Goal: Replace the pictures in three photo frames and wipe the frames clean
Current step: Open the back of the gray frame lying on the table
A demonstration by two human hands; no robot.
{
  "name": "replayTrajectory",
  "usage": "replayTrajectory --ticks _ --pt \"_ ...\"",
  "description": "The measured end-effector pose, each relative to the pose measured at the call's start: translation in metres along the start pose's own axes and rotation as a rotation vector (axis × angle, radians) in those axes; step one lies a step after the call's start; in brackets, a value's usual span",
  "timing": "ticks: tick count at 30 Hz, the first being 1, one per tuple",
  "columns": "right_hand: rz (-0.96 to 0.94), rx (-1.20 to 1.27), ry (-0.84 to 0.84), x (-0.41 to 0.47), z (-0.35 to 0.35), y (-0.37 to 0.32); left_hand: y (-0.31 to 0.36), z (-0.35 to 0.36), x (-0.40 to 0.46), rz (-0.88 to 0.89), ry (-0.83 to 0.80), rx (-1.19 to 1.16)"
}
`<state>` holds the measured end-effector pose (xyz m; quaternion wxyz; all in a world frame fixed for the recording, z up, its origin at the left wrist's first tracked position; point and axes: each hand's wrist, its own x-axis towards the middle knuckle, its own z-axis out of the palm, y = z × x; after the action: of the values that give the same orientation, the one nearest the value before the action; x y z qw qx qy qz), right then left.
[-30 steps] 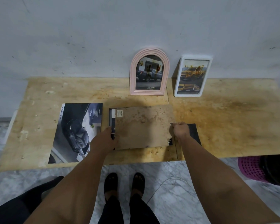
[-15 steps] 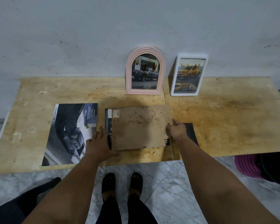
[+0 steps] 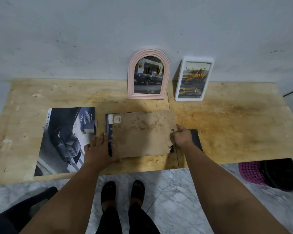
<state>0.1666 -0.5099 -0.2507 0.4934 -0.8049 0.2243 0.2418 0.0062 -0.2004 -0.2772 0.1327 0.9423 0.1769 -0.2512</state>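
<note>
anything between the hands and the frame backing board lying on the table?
Nothing visible. The left hand lies flat at the brown backing board's left edge, and the right hand grips its right edge by the small metal clip.

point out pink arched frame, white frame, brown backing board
pink arched frame (image 3: 132, 76): head view, left side of its pink rim
white frame (image 3: 178, 92): head view, lower left rim
brown backing board (image 3: 142, 134): head view, middle of its stained face

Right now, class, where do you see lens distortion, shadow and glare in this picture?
Head view: wide-angle bowing curves the plywood table edge; a soft shadow falls in front of the pink arched frame; faint reflections on its glass and the white frame; no strong glare.
</note>
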Motion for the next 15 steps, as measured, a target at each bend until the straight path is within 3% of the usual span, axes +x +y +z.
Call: replayTrajectory --ticks 15 --pt "-0.043 0.115 0.038 -0.0086 -0.0013 -0.0055 0.0039 -0.0086 -0.0007 -0.017 -0.01 0.07"
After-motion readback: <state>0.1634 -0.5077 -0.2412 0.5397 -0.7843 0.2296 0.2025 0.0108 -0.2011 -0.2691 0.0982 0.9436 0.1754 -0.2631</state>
